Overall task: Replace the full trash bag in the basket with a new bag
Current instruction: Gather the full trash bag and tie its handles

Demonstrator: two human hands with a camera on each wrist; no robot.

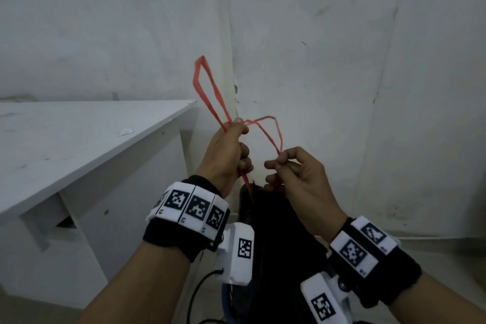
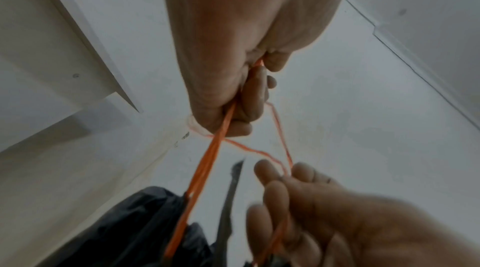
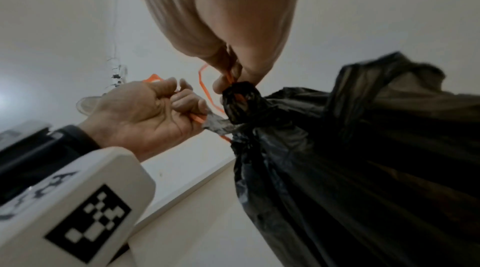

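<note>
Full black trash bag, neck cinched shut with its orange drawstring

The black trash bag [image 3: 363, 158] hangs bunched and crinkly, its gathered neck pulled into a tight knob at the top. Its orange drawstring [image 1: 207, 87] comes up out of the neck in two thin flat loops, one standing tall, the other arcing off to the right, crossing where they meet.

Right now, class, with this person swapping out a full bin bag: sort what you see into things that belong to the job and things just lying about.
Belongs to the job:
- black plastic trash bag, neck gathered
- orange drawstring loops
- left hand, gripping one drawstring loop
- right hand, pinching the other loop

Just lying about:
- white wooden table
- small white scrap on the table
</note>
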